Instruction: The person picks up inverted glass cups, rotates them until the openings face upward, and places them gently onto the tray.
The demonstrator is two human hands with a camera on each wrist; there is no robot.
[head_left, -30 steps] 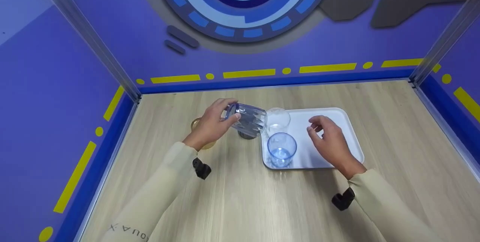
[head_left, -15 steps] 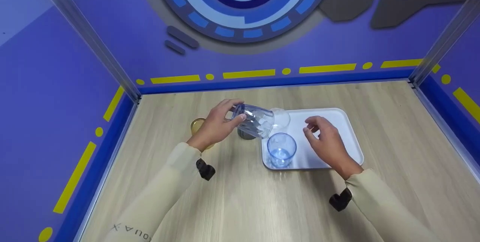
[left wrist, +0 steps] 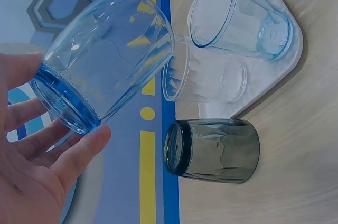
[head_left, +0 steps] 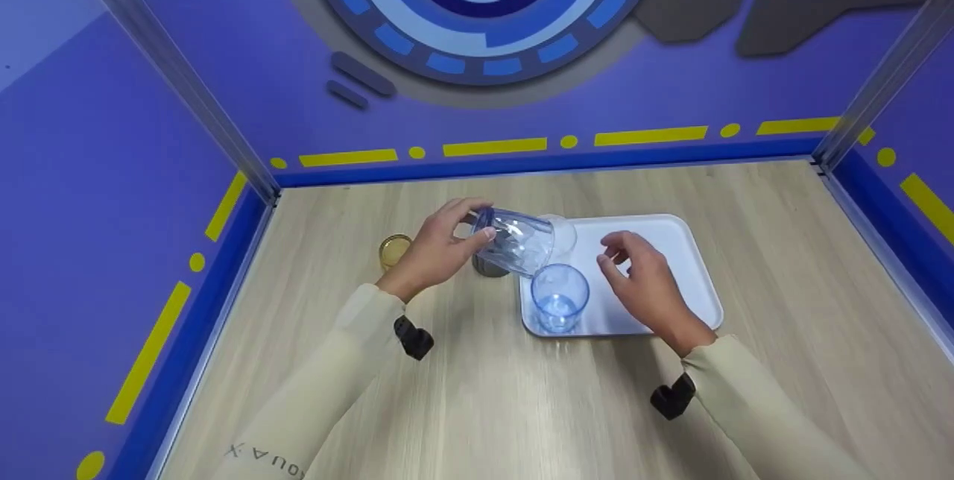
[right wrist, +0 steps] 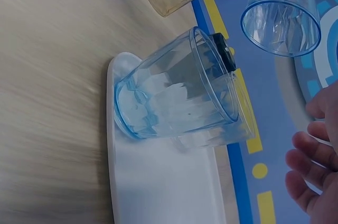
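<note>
Over the last second your left hand [head_left: 440, 253] – grip curled round the tilted blue glass [head_left: 519, 241] – has carried it right over the tray [head_left: 689, 271], while your right hand [head_left: 645, 282] hovers loose, holding nothing.

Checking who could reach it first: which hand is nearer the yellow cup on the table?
Left. The left hand, gripping a tilted blue cup, is just right of the yellow cup. The right hand hovers over the white tray, far across.

A clear blue faceted glass [head_left: 516, 240], empty, is tilted on its side above the tray's left edge.
</note>
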